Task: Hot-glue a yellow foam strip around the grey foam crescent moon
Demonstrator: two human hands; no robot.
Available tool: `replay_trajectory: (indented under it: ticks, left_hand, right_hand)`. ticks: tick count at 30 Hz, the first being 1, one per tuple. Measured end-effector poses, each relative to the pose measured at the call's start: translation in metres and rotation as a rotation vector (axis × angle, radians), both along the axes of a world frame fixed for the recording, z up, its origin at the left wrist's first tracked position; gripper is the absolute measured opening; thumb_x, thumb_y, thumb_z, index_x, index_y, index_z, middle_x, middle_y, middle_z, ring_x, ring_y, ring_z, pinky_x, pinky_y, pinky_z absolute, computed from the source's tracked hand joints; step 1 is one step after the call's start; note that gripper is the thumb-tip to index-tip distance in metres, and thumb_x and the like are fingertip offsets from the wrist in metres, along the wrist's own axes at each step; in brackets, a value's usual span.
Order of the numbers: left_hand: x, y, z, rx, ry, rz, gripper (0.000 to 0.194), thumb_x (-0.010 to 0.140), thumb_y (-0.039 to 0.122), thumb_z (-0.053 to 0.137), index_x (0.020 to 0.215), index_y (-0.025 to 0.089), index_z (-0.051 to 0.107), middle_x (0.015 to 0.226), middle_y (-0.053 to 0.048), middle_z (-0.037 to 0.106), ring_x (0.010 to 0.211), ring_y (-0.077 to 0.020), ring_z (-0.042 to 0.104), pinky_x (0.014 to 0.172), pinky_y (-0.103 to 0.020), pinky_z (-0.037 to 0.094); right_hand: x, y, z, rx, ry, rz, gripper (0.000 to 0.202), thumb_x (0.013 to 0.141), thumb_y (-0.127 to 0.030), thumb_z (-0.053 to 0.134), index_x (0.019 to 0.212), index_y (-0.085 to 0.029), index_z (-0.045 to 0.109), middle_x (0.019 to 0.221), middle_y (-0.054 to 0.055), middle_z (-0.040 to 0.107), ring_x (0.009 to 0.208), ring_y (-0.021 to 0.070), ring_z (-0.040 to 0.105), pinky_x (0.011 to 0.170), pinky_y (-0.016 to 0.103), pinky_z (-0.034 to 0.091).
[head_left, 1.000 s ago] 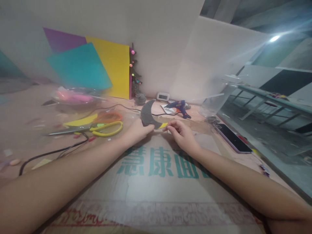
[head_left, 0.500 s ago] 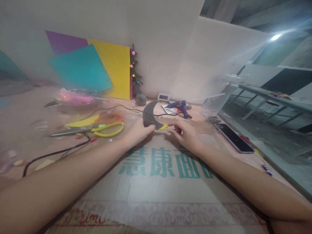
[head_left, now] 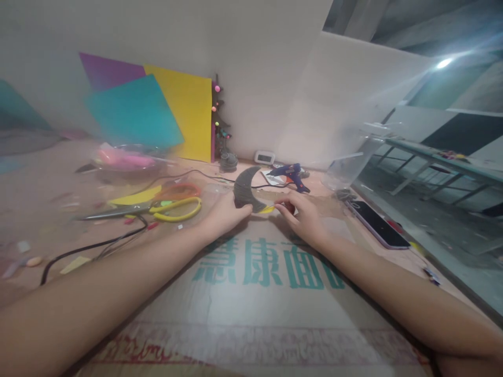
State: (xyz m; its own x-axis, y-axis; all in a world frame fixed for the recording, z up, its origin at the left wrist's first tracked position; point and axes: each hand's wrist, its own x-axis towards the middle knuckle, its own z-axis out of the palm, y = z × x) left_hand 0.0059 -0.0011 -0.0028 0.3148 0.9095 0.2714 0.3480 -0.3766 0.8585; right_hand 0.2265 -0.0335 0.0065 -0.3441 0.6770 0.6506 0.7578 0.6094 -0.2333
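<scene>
Gray crescent is sitting between both hands, left hand pinching its lower outer edge, upper tip poking out free. Right hand's fingertips are hovering around the yellow strip, can't tell if pinching. Glue gun's crowding the far side; cardboard's spreading wide on the near side.

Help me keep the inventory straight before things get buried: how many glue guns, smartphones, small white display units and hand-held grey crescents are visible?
Blue glue gun: 1
Smartphone, screen dark: 1
White display unit, by the wall: 1
Grey crescent, in the left hand: 1
Total: 4
</scene>
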Motion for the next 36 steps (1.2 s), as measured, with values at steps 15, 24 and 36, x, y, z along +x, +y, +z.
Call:
replay_trajectory:
  ticks: [15,24,36]
  left_hand:
    - [0.000,-0.003,0.006,-0.041,-0.014,-0.057,0.022,0.072,0.021,0.057,0.092,0.015,0.065,0.077,-0.002,0.069,0.077,-0.0179,0.064,0.072,-0.027,0.051]
    - [0.001,-0.006,0.011,-0.064,-0.023,-0.144,0.022,0.071,0.017,0.056,0.090,0.015,0.067,0.078,-0.002,0.069,0.077,-0.0178,0.064,0.069,-0.025,0.050]
    - [0.007,0.001,-0.003,-0.163,-0.180,-0.151,0.027,0.068,0.013,0.057,0.094,0.015,0.065,0.088,-0.004,0.071,0.081,-0.0194,0.064,0.070,-0.027,0.048]
  right_hand:
    - [0.001,0.003,-0.001,-0.057,0.029,0.003,0.013,0.093,-0.022,0.050,0.087,-0.019,0.061,0.075,0.003,0.056,0.068,0.0166,0.049,0.065,0.030,0.039]
    - [0.000,0.001,0.001,-0.014,0.037,0.033,0.013,0.094,-0.021,0.050,0.088,-0.019,0.061,0.074,0.003,0.055,0.069,0.0166,0.050,0.066,0.030,0.040]
    - [0.006,0.019,-0.019,-0.149,0.083,0.047,0.023,0.086,-0.008,0.050,0.089,-0.020,0.069,0.102,0.009,0.064,0.096,0.0208,0.061,0.085,0.037,0.048]
